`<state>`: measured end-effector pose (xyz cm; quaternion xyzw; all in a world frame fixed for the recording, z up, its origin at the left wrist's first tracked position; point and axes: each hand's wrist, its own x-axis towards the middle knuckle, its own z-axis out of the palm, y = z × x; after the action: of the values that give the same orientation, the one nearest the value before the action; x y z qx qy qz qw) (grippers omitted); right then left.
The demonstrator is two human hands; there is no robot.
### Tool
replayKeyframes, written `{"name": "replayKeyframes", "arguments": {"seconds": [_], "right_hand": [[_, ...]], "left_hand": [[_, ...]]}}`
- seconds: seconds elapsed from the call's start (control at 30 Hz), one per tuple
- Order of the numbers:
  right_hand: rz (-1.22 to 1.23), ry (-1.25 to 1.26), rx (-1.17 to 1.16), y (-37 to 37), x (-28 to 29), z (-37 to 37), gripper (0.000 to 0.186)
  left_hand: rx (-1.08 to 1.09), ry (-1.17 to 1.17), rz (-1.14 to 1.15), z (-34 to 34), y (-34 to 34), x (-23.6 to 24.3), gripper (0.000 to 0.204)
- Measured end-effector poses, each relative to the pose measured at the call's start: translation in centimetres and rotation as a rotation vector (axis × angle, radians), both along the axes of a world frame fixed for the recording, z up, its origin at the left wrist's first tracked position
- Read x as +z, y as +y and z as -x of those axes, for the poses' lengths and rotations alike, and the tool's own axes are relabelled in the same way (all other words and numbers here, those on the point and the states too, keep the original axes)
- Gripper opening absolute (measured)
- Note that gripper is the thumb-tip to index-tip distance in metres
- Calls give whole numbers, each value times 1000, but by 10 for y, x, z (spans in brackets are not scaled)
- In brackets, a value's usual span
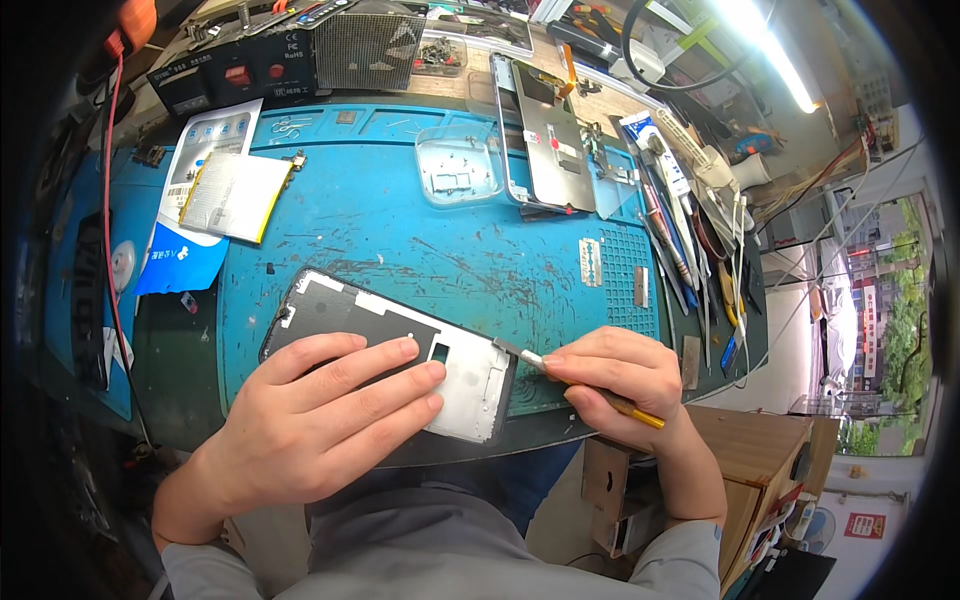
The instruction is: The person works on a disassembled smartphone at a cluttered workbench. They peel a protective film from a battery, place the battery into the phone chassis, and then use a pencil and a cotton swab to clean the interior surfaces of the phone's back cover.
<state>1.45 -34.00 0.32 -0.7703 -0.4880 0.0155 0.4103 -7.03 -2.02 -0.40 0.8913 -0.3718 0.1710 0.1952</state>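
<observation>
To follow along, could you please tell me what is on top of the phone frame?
The left hand rests on the phone frame; the right hand holds a thin tool, its tip at the edge. The surface beneath the left hand is hidden.

The middle of a phone frame [465, 388] is covered by the left hand [320, 410], whose thumb is hidden from view. Part of the shaft of a slim bladed tool [640, 412] is masked by the fingers of the right hand [625, 378]; whether the frame is touched by the blade's tip is too small to be told. A white-and-blue sheet [185, 262] is partly overlain by a silver pouch [225, 195]. Tiny bits [450, 183] in a clear tray [490, 178] cannot be identified. A bright tube lamp [775, 60] is cut off by the top edge, grey sleeves [205, 575] by the bottom. The view through the window [905, 320] is blurred.
</observation>
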Motion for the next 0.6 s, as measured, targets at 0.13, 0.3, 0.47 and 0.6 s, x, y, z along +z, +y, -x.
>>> {"name": "replayKeyframes", "arguments": {"seconds": [0.13, 0.3, 0.47, 0.6], "right_hand": [[0, -1, 14, 0, 0, -1, 35], [-1, -5, 12, 0, -1, 0, 36], [9, -13, -1, 0, -1, 1, 36], [6, -29, 5, 0, -1, 1, 36]], "left_hand": [[-1, 2, 1, 0, 0, 0, 23], [0, 8, 8, 0, 0, 0, 23], [-1, 6, 8, 0, 0, 0, 23], [0, 7, 7, 0, 0, 0, 23]]}}
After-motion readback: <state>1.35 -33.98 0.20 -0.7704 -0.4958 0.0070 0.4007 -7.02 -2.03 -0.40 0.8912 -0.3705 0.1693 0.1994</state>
